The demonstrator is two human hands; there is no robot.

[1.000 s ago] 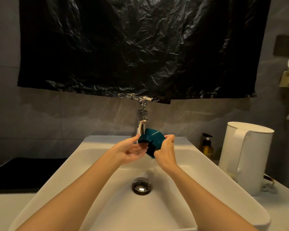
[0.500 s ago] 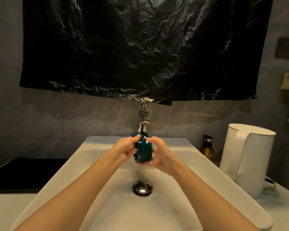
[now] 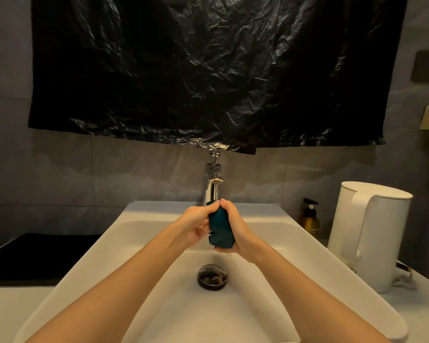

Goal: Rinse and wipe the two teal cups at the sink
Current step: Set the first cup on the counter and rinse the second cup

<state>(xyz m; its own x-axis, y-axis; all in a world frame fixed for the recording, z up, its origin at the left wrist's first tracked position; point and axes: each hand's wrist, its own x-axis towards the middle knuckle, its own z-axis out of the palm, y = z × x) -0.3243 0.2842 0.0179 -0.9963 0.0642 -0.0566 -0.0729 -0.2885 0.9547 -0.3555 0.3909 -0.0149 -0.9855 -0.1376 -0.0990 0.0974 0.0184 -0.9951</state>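
While I watch through the head camera, the white rectangular ceramic sink (image 3: 109, 266) lies straight ahead, with a round dark metal drain plug (image 3: 212, 276) glinting at the bottom of its bowl; I cannot tell whether water stands in the bowl, though a thin thread of it seems to hang just under the right hand; both bare forearms reach forward from the lower edge and converge over the middle of the basin; the left hand (image 3: 195, 225) is curled round the left side of the faceted dark teal cup (image 3: 221, 230), its thumb up at the top edge; the right hand (image 3: 237, 232) grips the cup's right side, fingers tucked beneath its lower end, thumb meeting the left thumb on top; so the cup is clasped between both palms, roughly upright with a slight tilt, and its inside is hidden from me; it hangs in the air above the bowl, beyond and above the drain plug, directly under the spout of the tall chrome tap (image 3: 214, 185); on the pale counter to the right stand a white plastic electric kettle (image 3: 372, 233) and, nearer the wall, a small amber pump bottle (image 3: 309, 220); a crinkled black plastic sheet (image 3: 208, 70) covers the wall above the tap
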